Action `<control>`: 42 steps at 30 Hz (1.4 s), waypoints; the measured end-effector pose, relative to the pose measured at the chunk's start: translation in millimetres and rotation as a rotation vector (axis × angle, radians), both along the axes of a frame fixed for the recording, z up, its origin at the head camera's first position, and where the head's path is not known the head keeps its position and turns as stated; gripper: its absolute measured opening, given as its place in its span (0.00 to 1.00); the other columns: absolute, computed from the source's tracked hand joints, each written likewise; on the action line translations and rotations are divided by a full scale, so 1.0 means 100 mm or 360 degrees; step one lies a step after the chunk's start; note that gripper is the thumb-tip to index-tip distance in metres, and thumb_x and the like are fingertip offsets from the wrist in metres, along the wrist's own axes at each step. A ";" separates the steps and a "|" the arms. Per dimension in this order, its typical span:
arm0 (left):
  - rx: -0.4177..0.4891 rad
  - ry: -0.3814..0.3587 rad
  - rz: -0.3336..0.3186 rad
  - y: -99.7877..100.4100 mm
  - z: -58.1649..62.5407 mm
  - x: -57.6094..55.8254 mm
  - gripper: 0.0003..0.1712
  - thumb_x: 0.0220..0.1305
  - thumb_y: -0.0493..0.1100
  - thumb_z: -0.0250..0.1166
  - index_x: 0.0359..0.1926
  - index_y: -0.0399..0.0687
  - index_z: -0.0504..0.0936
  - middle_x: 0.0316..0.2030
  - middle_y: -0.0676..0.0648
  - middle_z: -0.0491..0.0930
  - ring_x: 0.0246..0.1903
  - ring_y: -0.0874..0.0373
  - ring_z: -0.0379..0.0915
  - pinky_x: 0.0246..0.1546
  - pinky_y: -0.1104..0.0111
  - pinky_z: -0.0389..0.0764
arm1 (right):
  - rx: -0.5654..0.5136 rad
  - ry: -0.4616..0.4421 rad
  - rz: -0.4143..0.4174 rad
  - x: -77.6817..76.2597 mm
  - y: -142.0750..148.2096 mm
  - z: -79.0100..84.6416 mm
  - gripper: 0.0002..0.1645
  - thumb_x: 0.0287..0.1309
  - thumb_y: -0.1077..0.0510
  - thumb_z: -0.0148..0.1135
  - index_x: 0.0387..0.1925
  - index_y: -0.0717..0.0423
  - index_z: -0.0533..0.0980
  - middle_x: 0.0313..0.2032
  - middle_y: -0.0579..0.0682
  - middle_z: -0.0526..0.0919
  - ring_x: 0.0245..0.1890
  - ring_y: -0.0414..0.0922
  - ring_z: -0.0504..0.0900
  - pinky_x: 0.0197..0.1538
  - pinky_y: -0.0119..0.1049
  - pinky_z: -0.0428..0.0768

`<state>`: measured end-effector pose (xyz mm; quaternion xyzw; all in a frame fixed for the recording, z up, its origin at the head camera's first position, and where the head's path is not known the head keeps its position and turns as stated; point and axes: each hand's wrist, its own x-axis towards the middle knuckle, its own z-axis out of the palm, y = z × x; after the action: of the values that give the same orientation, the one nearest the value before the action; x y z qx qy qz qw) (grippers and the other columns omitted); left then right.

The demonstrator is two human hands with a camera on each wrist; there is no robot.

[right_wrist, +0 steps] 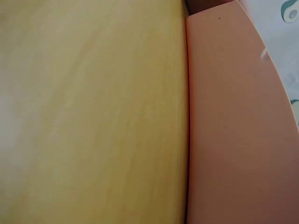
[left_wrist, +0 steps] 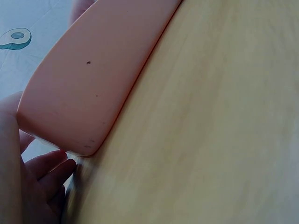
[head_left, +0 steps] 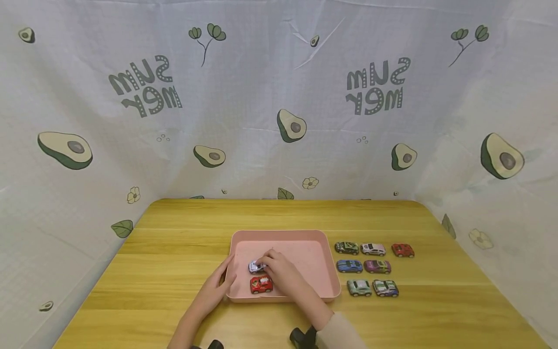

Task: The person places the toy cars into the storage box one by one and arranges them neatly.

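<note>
Head view: at left in a pink tray [head_left: 301, 257], a white toy car [head_left: 253, 266] in the pinch of the right hand [head_left: 282, 274]; just nearer, a red car [head_left: 258, 286], at risk of a knuckle nudge. Left hand [head_left: 213, 288] astride the left rim; seven cars [head_left: 349, 266] on the desk [head_left: 440, 300] at right.

Left wrist view: left fingers loosely curved at the tray's corner; possible tray slide from a light hold.

Right wrist view: tray's outer wall; finger state impossible to tell.

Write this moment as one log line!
left hand: holding pink rectangular tray; right hand: gripping white toy car inside; red toy car: also inside; seven toy cars: right of tray
</note>
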<state>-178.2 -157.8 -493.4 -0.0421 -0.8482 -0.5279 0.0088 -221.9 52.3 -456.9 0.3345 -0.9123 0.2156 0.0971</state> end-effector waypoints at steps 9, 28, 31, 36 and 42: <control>0.0005 -0.0006 -0.0008 0.00 0.00 0.00 0.32 0.64 0.54 0.54 0.67 0.61 0.58 0.68 0.44 0.56 0.68 0.45 0.49 0.68 0.50 0.52 | 0.0090 0.0009 -0.0054 -0.01 -0.03 0.00 0.09 0.57 0.62 0.57 0.39 0.49 0.80 0.37 0.44 0.78 0.40 0.40 0.78 0.42 0.32 0.81; 0.0003 0.0009 -0.0004 0.01 0.01 0.01 0.32 0.63 0.53 0.55 0.67 0.58 0.58 0.68 0.43 0.56 0.68 0.44 0.49 0.68 0.50 0.53 | 0.0044 0.0173 -0.0247 0.05 0.10 0.04 0.11 0.55 0.60 0.58 0.40 0.46 0.80 0.40 0.42 0.81 0.43 0.41 0.80 0.44 0.36 0.81; 0.0005 0.0016 -0.0005 0.01 0.01 0.00 0.32 0.63 0.53 0.55 0.67 0.58 0.58 0.68 0.44 0.57 0.68 0.45 0.49 0.68 0.50 0.53 | 0.0005 0.0241 -0.0265 0.06 0.15 0.06 0.11 0.54 0.60 0.59 0.39 0.46 0.80 0.39 0.42 0.82 0.43 0.41 0.80 0.45 0.36 0.81; 0.0007 0.0016 -0.0007 0.00 0.00 0.00 0.32 0.64 0.53 0.54 0.67 0.59 0.58 0.68 0.45 0.56 0.68 0.45 0.49 0.68 0.50 0.52 | -0.0001 0.0261 -0.0313 0.09 0.21 0.10 0.11 0.55 0.58 0.58 0.42 0.45 0.79 0.41 0.42 0.81 0.44 0.41 0.80 0.47 0.36 0.80; 0.0009 0.0011 -0.0012 0.00 0.00 -0.01 0.32 0.64 0.53 0.54 0.67 0.59 0.58 0.68 0.44 0.56 0.68 0.45 0.48 0.68 0.50 0.52 | -0.0038 0.0249 -0.0396 0.14 0.26 0.15 0.15 0.57 0.54 0.57 0.46 0.45 0.78 0.45 0.43 0.81 0.48 0.43 0.79 0.49 0.40 0.79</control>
<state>-178.8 -157.8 -493.8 -0.0472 -0.8466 -0.5300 0.0098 -208.0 78.7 -442.3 0.2335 -0.9337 0.1860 0.1979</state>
